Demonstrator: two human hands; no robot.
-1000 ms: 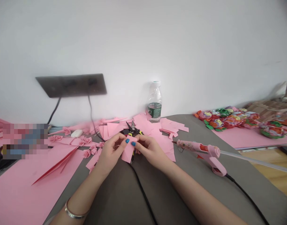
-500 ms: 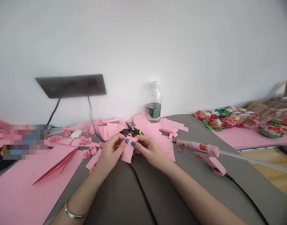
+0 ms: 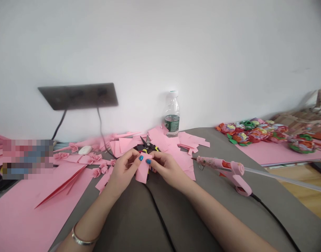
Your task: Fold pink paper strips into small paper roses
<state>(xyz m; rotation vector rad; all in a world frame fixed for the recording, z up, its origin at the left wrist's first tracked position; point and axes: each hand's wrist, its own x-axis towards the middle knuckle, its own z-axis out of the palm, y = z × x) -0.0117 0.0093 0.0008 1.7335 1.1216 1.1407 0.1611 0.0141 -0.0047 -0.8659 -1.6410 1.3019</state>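
Got a little strip of pink paper (image 3: 143, 171) here, standing nearly upright with a slight lean, its top pointing around 1 o'clock. It's pinched near the top between the left hand (image 3: 123, 171) and the right hand (image 3: 167, 168), which almost meet over it, and the bottom end hangs free at 6 o'clock

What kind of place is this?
Probably a paper-craft workspace, perhaps at home: pink paper offcuts lie scattered around black-and-yellow scissors, a pink hot glue gun lies nearby, and a heap of multicoloured paper flowers sits to the right.
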